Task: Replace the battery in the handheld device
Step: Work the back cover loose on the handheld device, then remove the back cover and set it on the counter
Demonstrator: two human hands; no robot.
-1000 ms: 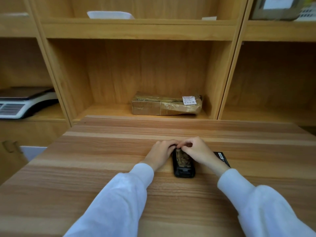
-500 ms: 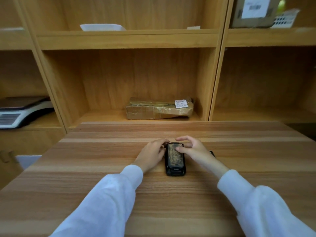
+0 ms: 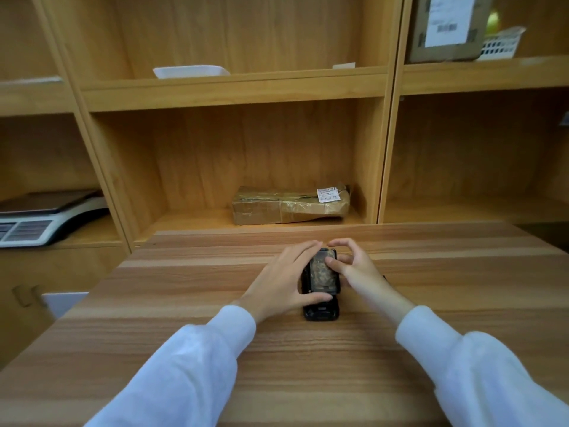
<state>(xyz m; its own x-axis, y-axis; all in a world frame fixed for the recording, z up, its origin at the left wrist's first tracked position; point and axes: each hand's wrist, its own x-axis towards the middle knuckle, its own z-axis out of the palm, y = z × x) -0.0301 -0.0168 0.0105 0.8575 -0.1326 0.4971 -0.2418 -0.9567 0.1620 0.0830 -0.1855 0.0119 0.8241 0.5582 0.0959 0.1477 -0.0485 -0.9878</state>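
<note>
A black handheld device (image 3: 321, 311) lies flat on the wooden table (image 3: 191, 306), its long side pointing away from me and a mottled brownish surface showing on its upper face. My left hand (image 3: 281, 280) wraps its left side, with the thumb laid across the lower part. My right hand (image 3: 358, 268) holds the right side: the thumb presses on the face and the index finger arches over the top edge. A thin dark sliver of another black part (image 3: 384, 276) shows behind my right wrist; the rest of it is hidden.
Wooden shelves stand behind the table. A taped brown parcel (image 3: 289, 204) lies in the middle bay, a weighing scale (image 3: 40, 220) at the left, a white tray (image 3: 191, 70) above, and a labelled cardboard box (image 3: 446, 26) with a white basket (image 3: 502, 44) at the top right.
My left hand has slid forward along the device's left side and its thumb now lies across the lower part. My right hand has risen, fingers arching over the top. My head has tilted up.
</note>
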